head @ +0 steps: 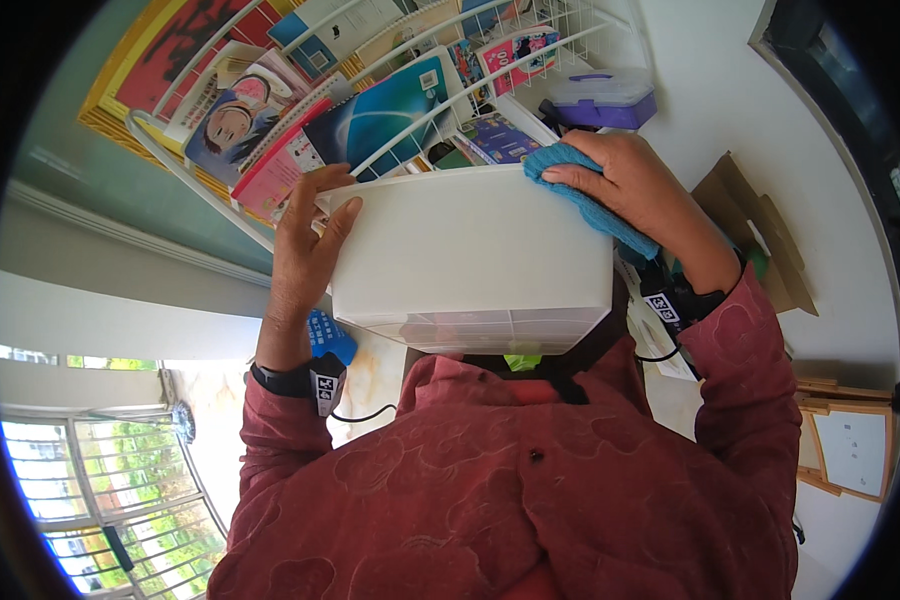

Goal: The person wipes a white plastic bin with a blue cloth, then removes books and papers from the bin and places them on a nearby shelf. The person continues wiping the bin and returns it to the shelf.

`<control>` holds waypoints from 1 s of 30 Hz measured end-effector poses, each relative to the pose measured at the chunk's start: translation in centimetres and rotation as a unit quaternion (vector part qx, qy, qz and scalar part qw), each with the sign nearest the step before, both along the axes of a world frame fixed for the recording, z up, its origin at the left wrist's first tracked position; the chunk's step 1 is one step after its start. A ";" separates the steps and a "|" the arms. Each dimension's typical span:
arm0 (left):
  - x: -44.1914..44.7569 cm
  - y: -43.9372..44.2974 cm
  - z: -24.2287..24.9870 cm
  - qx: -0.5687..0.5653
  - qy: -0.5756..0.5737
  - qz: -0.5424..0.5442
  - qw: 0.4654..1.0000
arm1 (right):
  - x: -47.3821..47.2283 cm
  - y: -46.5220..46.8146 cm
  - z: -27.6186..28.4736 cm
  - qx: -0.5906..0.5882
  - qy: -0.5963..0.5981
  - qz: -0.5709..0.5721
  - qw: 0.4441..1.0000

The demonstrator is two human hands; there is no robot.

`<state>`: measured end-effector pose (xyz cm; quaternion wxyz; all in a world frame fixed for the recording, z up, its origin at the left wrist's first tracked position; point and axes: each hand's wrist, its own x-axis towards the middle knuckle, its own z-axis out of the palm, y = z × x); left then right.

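A white plastic box is held up in front of my chest, a broad plain face turned upward and a translucent side towards me. My left hand grips its far left corner, thumb on the near face and fingers over the edge. At the far right corner, my right hand holds a folded blue cloth pressed against the box's edge. Some fingers of the right hand are hidden behind the cloth and box. Both wrists wear black straps with printed tags.
Beyond the box stands a white wire rack with books and magazines. A purple box with a clear lid sits at its right. An open cardboard box is by the right wall; a blue bag lies below left.
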<state>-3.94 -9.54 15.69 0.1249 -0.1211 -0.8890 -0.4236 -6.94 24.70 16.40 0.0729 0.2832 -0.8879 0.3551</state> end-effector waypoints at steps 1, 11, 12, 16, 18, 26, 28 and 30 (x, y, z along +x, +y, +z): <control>0.2 0.2 0.6 -0.081 0.075 -0.015 0.994 | -0.2 -0.6 0.3 -0.009 -0.007 0.006 1.000; -1.5 -2.2 1.6 -0.179 0.006 -0.050 0.983 | -1.7 -3.3 -3.5 -0.383 -0.008 -0.114 0.917; -1.7 -2.6 1.5 -0.176 0.003 -0.045 0.983 | -1.4 -2.9 -3.8 -0.440 -0.072 -0.187 0.875; -2.5 -3.2 1.1 -0.164 0.005 -0.050 0.985 | 0.3 -3.4 -3.6 -0.393 0.032 -0.244 0.886; -2.7 -3.1 1.2 -0.140 -0.015 -0.056 0.988 | 1.0 -4.9 -3.7 -0.256 0.208 -0.109 0.938; -2.7 -4.8 0.6 -0.132 -0.005 -0.036 0.991 | 2.4 -4.9 -12.6 -0.216 0.111 -0.066 0.968; -3.2 -5.6 0.3 -0.103 -0.044 -0.017 0.994 | 3.2 -3.0 -16.0 -0.182 0.059 -0.061 0.980; -3.7 -6.3 0.0 -0.069 -0.063 -0.030 0.995 | 3.8 -0.9 -17.9 -0.145 0.025 -0.047 0.988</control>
